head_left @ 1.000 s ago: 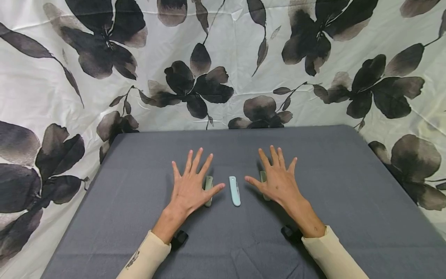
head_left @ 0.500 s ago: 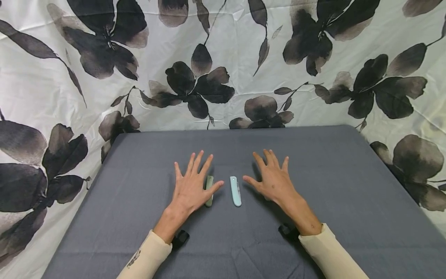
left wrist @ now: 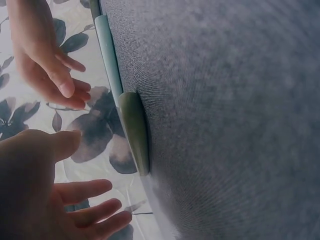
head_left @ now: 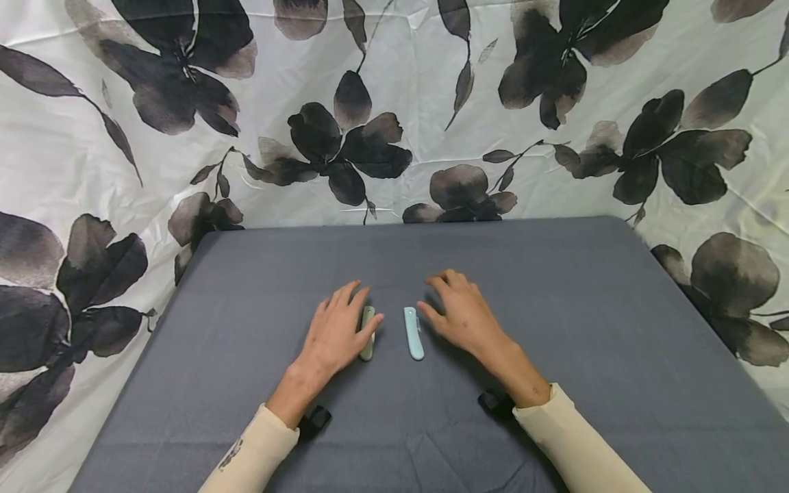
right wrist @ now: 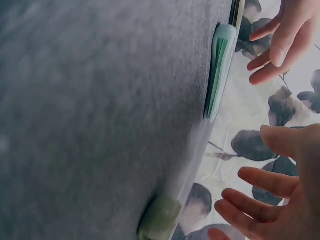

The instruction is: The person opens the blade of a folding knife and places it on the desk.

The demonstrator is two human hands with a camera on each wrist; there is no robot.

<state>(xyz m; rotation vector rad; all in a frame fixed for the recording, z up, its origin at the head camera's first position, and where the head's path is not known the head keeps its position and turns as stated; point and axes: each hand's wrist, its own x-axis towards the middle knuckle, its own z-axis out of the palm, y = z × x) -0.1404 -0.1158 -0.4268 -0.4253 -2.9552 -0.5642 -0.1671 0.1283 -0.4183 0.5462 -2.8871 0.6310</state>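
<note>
A light blue folding knife (head_left: 414,334) lies folded on the grey cloth between my two hands. To its left is an olive green folding knife (head_left: 366,352), partly covered by my left hand (head_left: 335,335), which hovers with fingers spread and relaxed. My right hand (head_left: 466,316) hangs over the cloth just right of the blue knife, its fingers loosely bent and holding nothing. A second green folding knife (right wrist: 161,220) shows low in the right wrist view; the right hand hides it in the head view. Both hands look raised off the knives.
A grey cloth (head_left: 555,294) covers the table, with some creases near the front. Behind and beside it hangs a white curtain (head_left: 259,41) with dark flowers. A black wrist camera (head_left: 315,422) is strapped under the left wrist, another camera (head_left: 495,402) under the right.
Both hands have lowered slightly, and their spread fingers have relaxed and bent. The right hand has shifted left toward the blue knife, covering the right green knife. The knives have stayed put.
</note>
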